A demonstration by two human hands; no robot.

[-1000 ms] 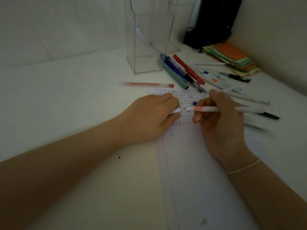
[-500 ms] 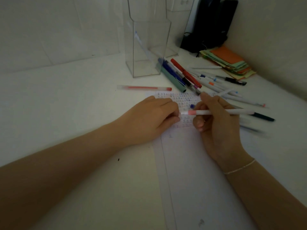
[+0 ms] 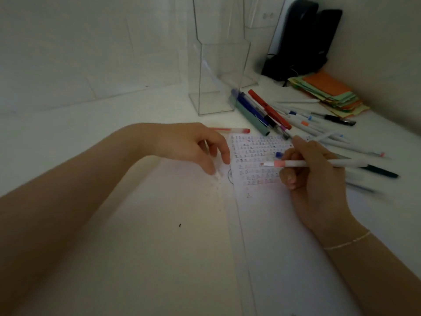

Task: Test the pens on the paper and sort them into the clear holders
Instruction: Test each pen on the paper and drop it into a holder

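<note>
My right hand [image 3: 316,179] grips a white pen [image 3: 303,164] with a pink band, uncapped, tip pointing left over the test paper [image 3: 273,236]. The paper's top part is covered with rows of small pen marks. My left hand [image 3: 193,147] pinches the pen's white cap [image 3: 217,169] at the paper's left edge, fingers pointing down. A tall clear holder [image 3: 218,78] stands behind with one clear pen leaning inside; a second clear holder [image 3: 252,46] stands behind it. A pile of pens [image 3: 284,115] lies right of the holder. A red-capped clear pen [image 3: 230,130] lies behind my left hand.
A stack of coloured paper notes [image 3: 330,92] lies at the back right near the wall. A black object [image 3: 300,39] stands in the corner. More white and dark pens [image 3: 364,165] lie right of my right hand. The white tabletop [image 3: 91,137] spreads to the left.
My left hand has pulled the cap off the pen and moved left and away from the right hand. The pen stays in my right hand, tip now bare.
</note>
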